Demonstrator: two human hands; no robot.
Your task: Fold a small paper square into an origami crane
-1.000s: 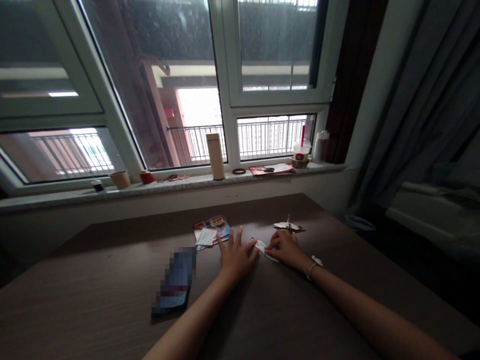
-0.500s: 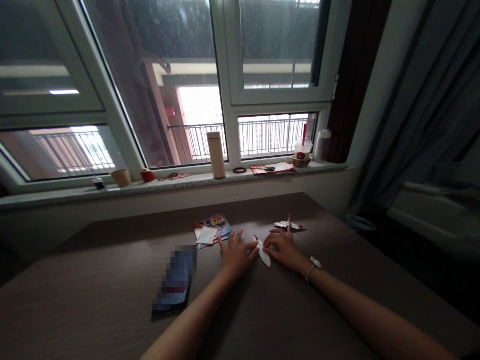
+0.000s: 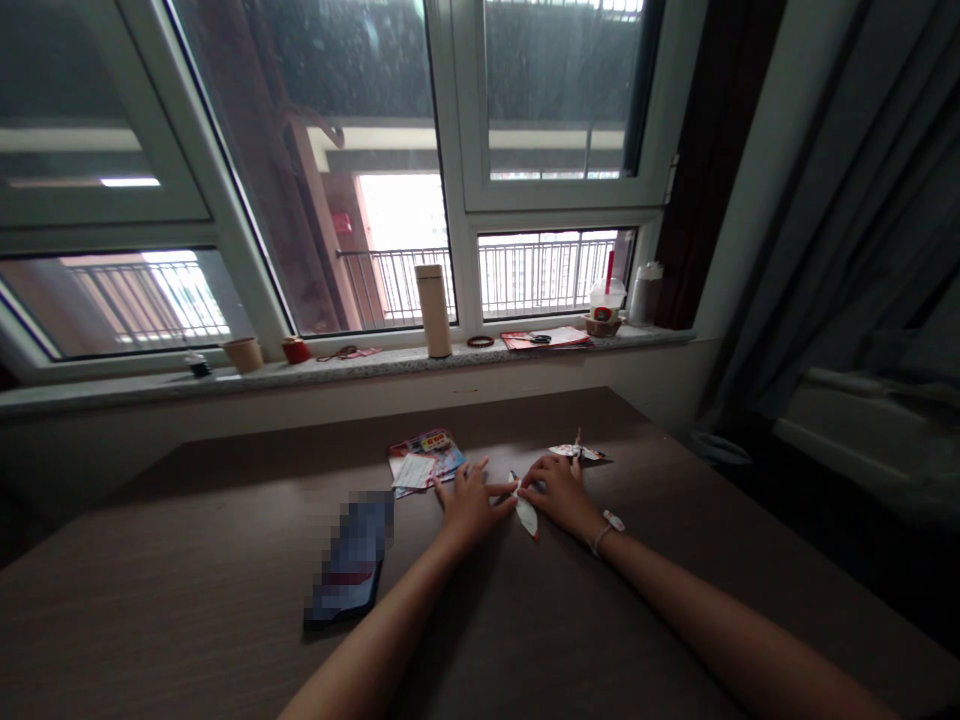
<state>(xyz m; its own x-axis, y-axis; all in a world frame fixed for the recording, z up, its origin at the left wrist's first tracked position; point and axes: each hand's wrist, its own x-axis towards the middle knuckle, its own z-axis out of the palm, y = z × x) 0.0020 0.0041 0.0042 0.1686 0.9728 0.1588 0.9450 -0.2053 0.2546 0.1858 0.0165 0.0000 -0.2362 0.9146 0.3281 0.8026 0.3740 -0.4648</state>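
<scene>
A small folded white paper [image 3: 527, 517] with a reddish tip lies on the dark table between my two hands. My left hand [image 3: 474, 502] holds its left edge between thumb and index finger, the other fingers spread out. On the opposite side, my right hand [image 3: 559, 490] pinches the paper near its upper part, fingers curled. Its far end is partly covered by my fingertips. Just beyond my right hand rests a folded paper crane [image 3: 583, 451], white with red markings and its wings spread.
Colourful printed packets [image 3: 427, 460] lie beyond my left hand, and a dark, pixelated phone [image 3: 349, 560] to its left. On the windowsill stand a beige flask [image 3: 433, 312], a paper cup [image 3: 244, 355], a drink cup with red straw [image 3: 606, 298] and scissors [image 3: 540, 339] on papers.
My right hand has shifted slightly left, its fingertips now closer to my left hand's at the folded paper. The paper's near tip has swung slightly left.
</scene>
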